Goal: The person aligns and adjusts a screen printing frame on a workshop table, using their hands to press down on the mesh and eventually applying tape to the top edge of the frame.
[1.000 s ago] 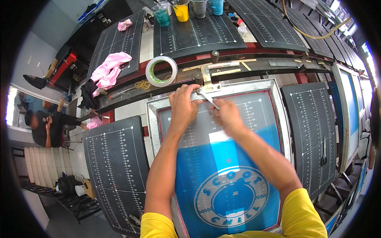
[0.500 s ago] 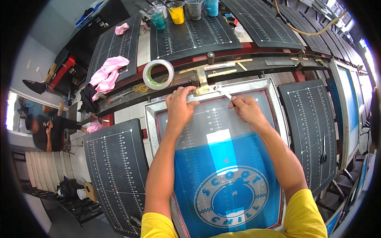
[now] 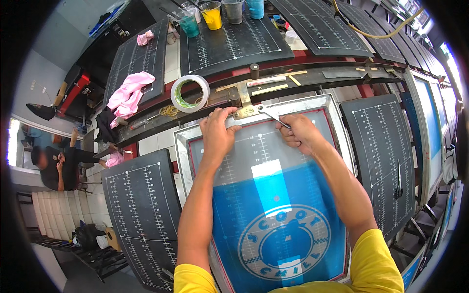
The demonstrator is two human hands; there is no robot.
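A metal-rimmed screen printing frame (image 3: 328, 103) lies before me, its mesh blue in the nearer part, with a round lettered design. At its far edge, a brass-coloured bracket (image 3: 245, 112) joins it to the rail behind. My right hand (image 3: 302, 133) is closed around the handle of a wrench (image 3: 273, 115), whose head sits on a bolt at the bracket's right end. My left hand (image 3: 218, 133) grips the frame's far rim just left of the bracket, its fingers over the edge and its thumb pointing toward the bracket.
Dark printing boards (image 3: 140, 210) with white scales stand on both sides and behind. A tape roll (image 3: 203, 93) and thin sticks lie on the rail (image 3: 332, 83). Beyond are cups of ink (image 3: 212, 18) and a pink cloth (image 3: 129, 93). A person (image 3: 58, 166) sits at the far left.
The wrench has turned slightly about the bolt, and my right hand's fingers have curled further around its handle. My left hand stays on the rim. The whole view has shifted a little.
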